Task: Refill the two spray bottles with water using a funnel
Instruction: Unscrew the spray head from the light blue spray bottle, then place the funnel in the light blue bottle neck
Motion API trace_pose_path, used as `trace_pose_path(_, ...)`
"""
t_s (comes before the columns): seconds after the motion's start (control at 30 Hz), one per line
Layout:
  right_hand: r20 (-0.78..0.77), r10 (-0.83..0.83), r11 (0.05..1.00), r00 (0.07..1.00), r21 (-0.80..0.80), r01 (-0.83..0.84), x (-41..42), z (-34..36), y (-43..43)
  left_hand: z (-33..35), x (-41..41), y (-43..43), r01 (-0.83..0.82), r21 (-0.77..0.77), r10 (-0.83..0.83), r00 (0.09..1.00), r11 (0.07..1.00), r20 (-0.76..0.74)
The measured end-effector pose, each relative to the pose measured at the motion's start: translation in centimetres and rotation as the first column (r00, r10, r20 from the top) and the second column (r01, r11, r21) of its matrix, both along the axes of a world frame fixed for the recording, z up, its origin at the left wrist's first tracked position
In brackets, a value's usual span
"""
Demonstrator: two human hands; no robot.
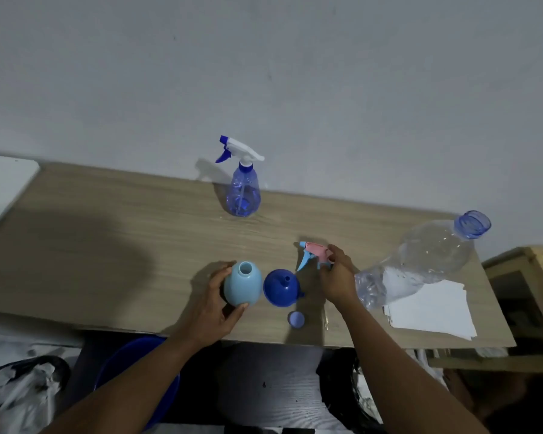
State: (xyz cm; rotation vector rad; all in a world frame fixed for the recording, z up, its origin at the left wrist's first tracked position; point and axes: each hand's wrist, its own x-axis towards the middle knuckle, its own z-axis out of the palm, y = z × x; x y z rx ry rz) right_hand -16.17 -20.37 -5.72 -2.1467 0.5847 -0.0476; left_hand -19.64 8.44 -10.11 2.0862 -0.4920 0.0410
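A light blue spray bottle stands near the table's front edge with its neck open. My left hand wraps around its left side and base. Its pink and light blue trigger head is just above the wood, pinched in the fingers of my right hand. Between my hands a dark blue funnel rests upside down, spout pointing up. A transparent blue spray bottle with a white and blue trigger stands at the back by the wall. A large clear water bottle with an open blue neck stands at the right.
A small blue cap lies near the front edge of the wooden table. White paper sheets lie under the big bottle. A blue basin sits below the table, and a wooden shelf stands at the right.
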Motion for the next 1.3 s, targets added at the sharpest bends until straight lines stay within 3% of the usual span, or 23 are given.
trace_pose_path(0.17, -0.079, 0.008, 0.999, 0.997, -0.050, -0.012, -0.2, -0.3, 0.2, -0.1, 0.2, 0.2, 0.016, 0.046, -0.014, 0.999, 0.999, -0.040)
trace_pose_path(0.37, 0.049, 0.133, 0.979, 0.990, -0.161, -0.123, -2.3, 0.6, 0.9, -0.8, 0.4, 0.4, 0.078, 0.157, -0.076, 0.997, 0.984, -0.018)
trace_pose_path(0.6, -0.158, 0.453, 0.830, 0.878, -0.286, -0.479, -5.9, -1.2, 1.2, -1.3, 0.4, 0.3, 0.080, 0.188, -0.083, 0.997, 0.979, 0.007)
trace_pose_path(0.83, -0.263, 0.529, 0.671, 0.806, -0.451, -0.588, -5.2, -2.2, 1.4, -1.6, 0.3, 0.2, 0.067, 0.192, -0.060, 0.997, 0.979, -0.044)
trace_pose_path(1.0, -0.295, 0.581, 0.592, 0.759, -0.487, -0.642, -5.3, -2.4, 1.1, -1.6, 0.3, 0.2, 0.063, 0.207, -0.056, 0.998, 0.976, -0.041)
trace_pose_path(1.1, -0.171, 0.581, 0.673, 0.796, -0.449, -0.588, -6.0, -1.4, 0.8, -1.7, 0.4, 0.2, 0.056, 0.211, -0.048, 0.998, 0.976, -0.039)
trace_pose_path(1.2, -0.031, 0.496, 0.831, 0.868, -0.271, -0.485, -6.3, 1.2, 0.8, -1.3, 0.2, 0.1, 0.040, 0.196, -0.030, 0.998, 0.980, -0.054)
trace_pose_path(1.3, 0.116, 0.383, 0.921, 0.917, -0.120, -0.370, -6.3, 4.5, 1.6, -0.7, -0.3, -0.2, 0.004, 0.157, 0.011, 0.995, 0.988, -0.096)
